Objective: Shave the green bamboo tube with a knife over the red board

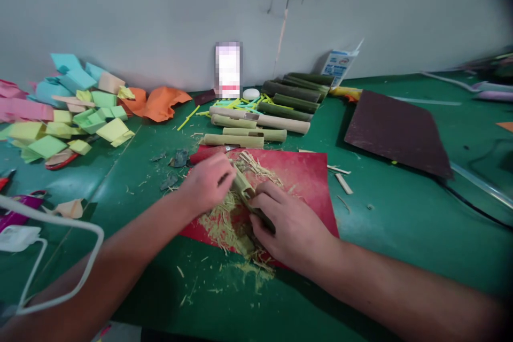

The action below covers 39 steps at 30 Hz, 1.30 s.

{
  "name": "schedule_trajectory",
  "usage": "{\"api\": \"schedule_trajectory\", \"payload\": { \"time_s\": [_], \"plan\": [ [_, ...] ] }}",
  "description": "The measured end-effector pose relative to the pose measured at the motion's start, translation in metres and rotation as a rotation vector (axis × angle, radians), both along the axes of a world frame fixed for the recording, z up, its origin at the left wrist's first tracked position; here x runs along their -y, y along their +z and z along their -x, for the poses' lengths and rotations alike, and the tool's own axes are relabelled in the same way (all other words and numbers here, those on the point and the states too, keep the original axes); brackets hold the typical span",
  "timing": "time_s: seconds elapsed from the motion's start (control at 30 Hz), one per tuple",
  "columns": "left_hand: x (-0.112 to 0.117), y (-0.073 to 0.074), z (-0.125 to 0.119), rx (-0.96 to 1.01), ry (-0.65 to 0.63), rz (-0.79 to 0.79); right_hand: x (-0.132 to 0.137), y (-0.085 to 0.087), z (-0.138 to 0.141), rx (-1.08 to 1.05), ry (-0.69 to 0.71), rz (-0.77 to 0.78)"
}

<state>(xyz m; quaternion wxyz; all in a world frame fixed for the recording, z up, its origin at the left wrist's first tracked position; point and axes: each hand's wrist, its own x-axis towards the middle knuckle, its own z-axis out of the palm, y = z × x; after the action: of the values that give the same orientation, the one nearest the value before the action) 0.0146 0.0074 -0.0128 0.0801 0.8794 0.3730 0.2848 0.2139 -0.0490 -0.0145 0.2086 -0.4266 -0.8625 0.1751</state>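
White cord (99, 230) bends in a loop at our lower left, nearest to our eyes. Between our two hands, over the middle of a red sheet (310, 171), a bamboo tube (241, 184) slants, with an opening cut in its side. Our right hand (286, 222) wraps round its near end, thumb and fingers closed on it. Our left hand (208, 179) is curled at its far end; whether it pinches the tube or something small, we cannot tell. Pale shavings (218, 224) lie around the tube and spill onto the green table (401, 214). Just beyond the sheet we see pale, notched tubes (234, 141), with dark green tubes (290, 101) behind them. Farther left we have folded coloured papers (76, 107) and crumpled orange paper (166, 102); to our right lies a dark brown board (396, 133). Against the grey wall (160, 16) stands a bright, blurred screen (228, 67).
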Motion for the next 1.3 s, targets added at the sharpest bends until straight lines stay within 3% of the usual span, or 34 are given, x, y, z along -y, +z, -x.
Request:
{"api": "schedule_trajectory", "payload": {
  "time_s": [0.07,0.23,0.33,0.4,0.63,0.87,1.03,1.17,1.3],
  "plan": [
    [-0.001,0.001,-0.001,-0.014,-0.037,0.030,0.000,0.001,0.000,0.003,0.008,0.008],
    [-0.001,0.003,0.000,0.008,0.044,-0.001,0.003,0.002,0.000,0.003,0.016,0.012],
    [0.003,0.003,0.001,-0.006,-0.007,0.042,0.004,0.001,0.000,0.001,0.064,0.023],
    [0.003,0.002,0.004,0.017,-0.011,0.025,0.004,0.001,0.000,0.000,0.022,0.035],
    [-0.006,-0.004,0.012,0.060,0.096,-0.031,0.002,0.002,0.000,0.000,-0.023,0.041],
    [0.019,-0.001,-0.006,0.019,-0.036,0.105,0.001,0.002,-0.001,-0.015,-0.018,0.030],
    [0.009,-0.002,0.002,0.049,0.074,-0.009,0.000,0.002,-0.001,-0.063,-0.021,0.029],
    [0.007,-0.004,0.005,0.019,0.001,0.035,0.000,0.002,0.000,-0.063,-0.013,0.048],
    [0.007,-0.004,0.004,0.031,0.071,-0.028,0.000,0.001,-0.001,-0.084,-0.014,0.026]
  ]
}}
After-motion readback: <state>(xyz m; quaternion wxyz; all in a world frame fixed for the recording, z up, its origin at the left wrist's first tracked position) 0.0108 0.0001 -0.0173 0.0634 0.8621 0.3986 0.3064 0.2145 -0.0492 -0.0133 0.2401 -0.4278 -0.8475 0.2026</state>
